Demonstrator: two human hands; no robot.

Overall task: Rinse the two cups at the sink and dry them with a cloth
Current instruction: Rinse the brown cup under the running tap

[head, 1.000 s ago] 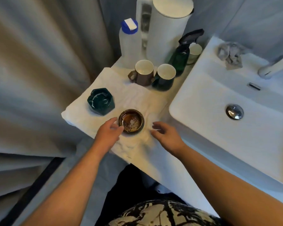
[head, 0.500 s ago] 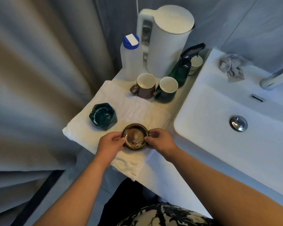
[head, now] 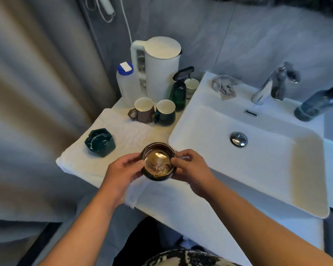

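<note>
A round brown cup [head: 158, 163] with pale residue inside is held just above the white towel [head: 112, 131], close to the sink's left edge. My left hand [head: 121, 170] grips its left side and my right hand [head: 190, 167] grips its right side. A dark green cup [head: 100, 142] with white residue sits on the towel to the left. The white sink [head: 277, 169] lies to the right, its tap [head: 271, 86] at the back. A crumpled grey cloth [head: 224, 86] rests on the sink's back rim.
Behind the towel stand a brown mug [head: 142, 110], a green mug [head: 165, 112], a white kettle [head: 161, 68], a plastic bottle [head: 126, 83] and a green spray bottle [head: 179, 91]. A dark bottle [head: 319, 102] stands by the tap. A curtain [head: 37, 83] hangs at left.
Both hands closed on the brown cup and lifted it off the towel, slightly toward the sink. The camera view also tilted up, showing the tap.
</note>
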